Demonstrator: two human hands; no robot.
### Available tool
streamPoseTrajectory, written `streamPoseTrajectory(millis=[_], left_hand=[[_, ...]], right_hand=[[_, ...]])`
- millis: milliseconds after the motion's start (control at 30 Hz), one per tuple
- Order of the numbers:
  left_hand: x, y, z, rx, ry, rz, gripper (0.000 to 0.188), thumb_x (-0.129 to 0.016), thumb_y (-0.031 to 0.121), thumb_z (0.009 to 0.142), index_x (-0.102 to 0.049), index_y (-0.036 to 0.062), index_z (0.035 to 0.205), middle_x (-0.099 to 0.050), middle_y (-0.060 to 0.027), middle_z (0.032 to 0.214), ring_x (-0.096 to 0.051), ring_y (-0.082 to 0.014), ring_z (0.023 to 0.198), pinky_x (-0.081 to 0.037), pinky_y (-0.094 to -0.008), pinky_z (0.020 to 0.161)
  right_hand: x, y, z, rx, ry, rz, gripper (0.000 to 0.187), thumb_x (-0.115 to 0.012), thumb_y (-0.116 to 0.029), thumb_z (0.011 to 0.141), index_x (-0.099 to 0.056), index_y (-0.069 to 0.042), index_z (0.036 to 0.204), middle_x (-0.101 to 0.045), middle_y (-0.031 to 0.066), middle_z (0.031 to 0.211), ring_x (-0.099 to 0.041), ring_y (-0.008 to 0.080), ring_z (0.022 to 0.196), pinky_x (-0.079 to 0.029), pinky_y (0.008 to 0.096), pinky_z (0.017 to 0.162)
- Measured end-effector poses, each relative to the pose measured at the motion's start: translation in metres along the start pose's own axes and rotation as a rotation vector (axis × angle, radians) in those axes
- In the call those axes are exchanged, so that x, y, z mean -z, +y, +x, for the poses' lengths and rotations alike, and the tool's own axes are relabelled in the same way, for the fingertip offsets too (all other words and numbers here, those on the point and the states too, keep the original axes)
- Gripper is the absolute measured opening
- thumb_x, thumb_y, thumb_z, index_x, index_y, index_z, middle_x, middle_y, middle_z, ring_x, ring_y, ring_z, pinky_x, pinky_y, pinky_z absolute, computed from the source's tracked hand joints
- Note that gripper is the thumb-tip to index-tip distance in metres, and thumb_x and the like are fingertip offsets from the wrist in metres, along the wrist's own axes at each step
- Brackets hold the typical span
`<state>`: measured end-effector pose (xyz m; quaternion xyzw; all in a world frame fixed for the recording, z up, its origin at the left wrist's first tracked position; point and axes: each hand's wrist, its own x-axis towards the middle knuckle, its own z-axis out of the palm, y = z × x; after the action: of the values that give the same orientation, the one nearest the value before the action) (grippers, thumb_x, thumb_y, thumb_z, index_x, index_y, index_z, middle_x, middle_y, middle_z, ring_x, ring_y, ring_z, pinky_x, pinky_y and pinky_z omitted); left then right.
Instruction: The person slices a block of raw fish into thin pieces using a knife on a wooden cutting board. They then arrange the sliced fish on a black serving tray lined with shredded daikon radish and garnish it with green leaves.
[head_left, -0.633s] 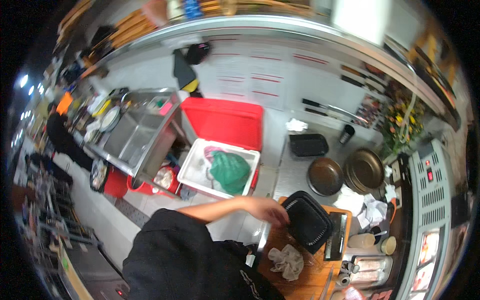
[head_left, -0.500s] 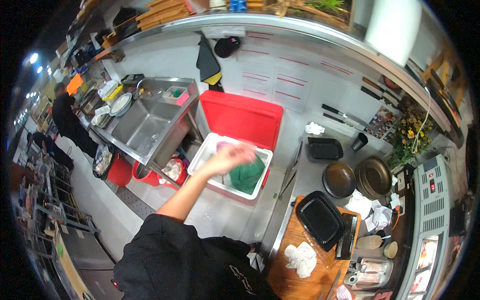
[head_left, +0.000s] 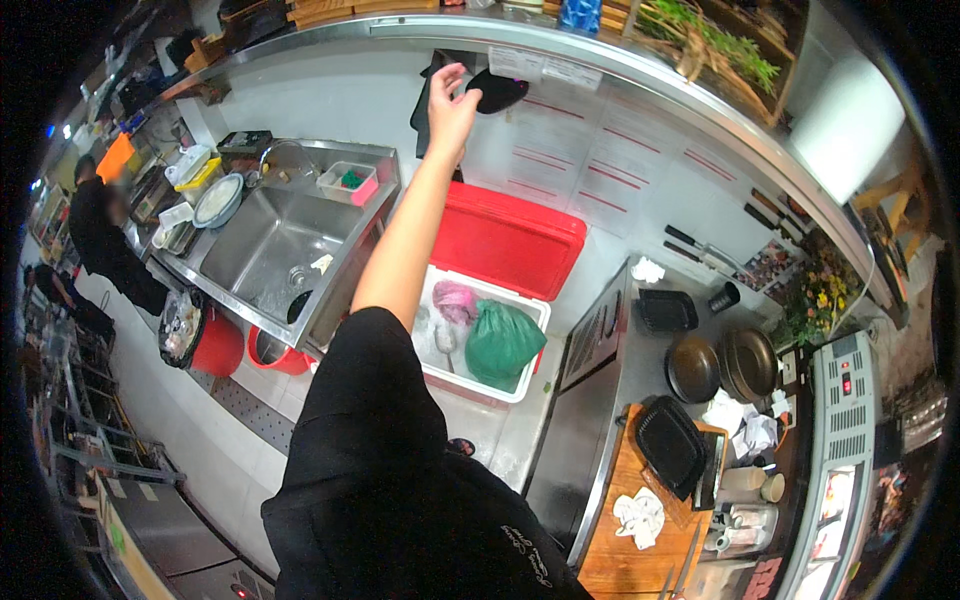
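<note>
Up swings my left hand (head_left: 452, 110) — over the cooler a moment ago, now at the upper centre of the frame, right by a black cap (head_left: 499, 92) and a dark hanging cloth (head_left: 421, 115)! Fingers bent a little, thumb spread well away from them, nothing held that I can see; whether I'm touching cap or cloth, I cannot tell. Mid-frame, the white cooler (head_left: 470, 387) shows its red lid (head_left: 510, 240) raised, a green bag (head_left: 503, 345) and a pink bag (head_left: 455, 300) inside. Left of centre, a steel sink (head_left: 255, 250). Lower right — a black tray (head_left: 670, 447) on the wooden board (head_left: 610, 567), crumpled white cloth (head_left: 638, 518) nearby.
</note>
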<state>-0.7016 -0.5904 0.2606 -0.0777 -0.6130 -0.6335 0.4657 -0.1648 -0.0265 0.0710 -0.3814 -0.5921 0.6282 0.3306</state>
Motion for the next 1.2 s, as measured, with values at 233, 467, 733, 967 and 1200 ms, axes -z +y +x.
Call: streamPoseTrajectory(millis=[233, 467, 733, 967, 1200], left_hand=[[0.009, -0.024, 0.042, -0.152, -0.430, 0.009, 0.055, -0.077, 0.011, 0.089, -0.053, -0.0007, 0.137, -0.064, -0.0109, 0.127, -0.056, -0.0163, 0.125, -0.041, -0.0318, 0.106], [0.018, -0.006, 0.044, 0.208, -0.609, -0.163, 0.022, -0.073, 0.015, 0.095, -0.067, 0.0003, 0.111, -0.069, -0.0006, 0.095, -0.062, -0.0040, 0.082, -0.049, -0.0217, 0.069], [0.025, -0.009, 0.052, 0.211, -0.634, -0.173, 0.022, -0.068, 0.017, 0.098, -0.067, 0.0012, 0.114, -0.073, -0.0039, 0.098, -0.066, -0.0068, 0.086, -0.050, -0.0221, 0.069], [0.030, -0.005, 0.044, 0.332, -0.596, -0.230, 0.022, -0.063, 0.022, 0.101, -0.068, 0.0039, 0.113, -0.073, -0.0015, 0.100, -0.065, -0.0061, 0.087, -0.052, -0.0220, 0.070], [0.019, -0.015, 0.055, 0.362, -0.601, -0.233, 0.021, -0.064, 0.021, 0.101, -0.069, 0.0059, 0.114, -0.071, 0.0015, 0.100, -0.062, -0.0039, 0.084, -0.049, -0.0195, 0.068]], right_hand=[[-0.039, -0.006, -0.030, -0.081, 0.109, 0.026, 0.040, -0.052, -0.016, 0.101, -0.052, 0.000, 0.138, -0.057, 0.0143, 0.130, -0.056, 0.0249, 0.120, -0.045, 0.0391, 0.103], [-0.055, -0.007, -0.049, -0.104, 0.183, 0.034, 0.038, -0.051, -0.017, 0.100, -0.055, 0.000, 0.135, -0.061, 0.0120, 0.125, -0.058, 0.0229, 0.117, -0.047, 0.0382, 0.101], [-0.034, -0.005, -0.069, -0.105, 0.243, 0.043, 0.037, -0.051, -0.018, 0.100, -0.059, 0.000, 0.131, -0.065, 0.0095, 0.119, -0.060, 0.0206, 0.112, -0.048, 0.0371, 0.098], [-0.045, -0.027, -0.110, -0.144, 0.263, 0.050, 0.035, -0.056, -0.031, 0.101, -0.061, -0.003, 0.120, -0.063, 0.0101, 0.108, -0.060, 0.0250, 0.106, -0.046, 0.0381, 0.101], [-0.007, 0.016, -0.089, -0.131, 0.230, 0.217, 0.037, -0.058, -0.025, 0.101, -0.055, -0.004, 0.131, -0.061, 0.0131, 0.120, -0.060, 0.0260, 0.111, -0.049, 0.0388, 0.099]])
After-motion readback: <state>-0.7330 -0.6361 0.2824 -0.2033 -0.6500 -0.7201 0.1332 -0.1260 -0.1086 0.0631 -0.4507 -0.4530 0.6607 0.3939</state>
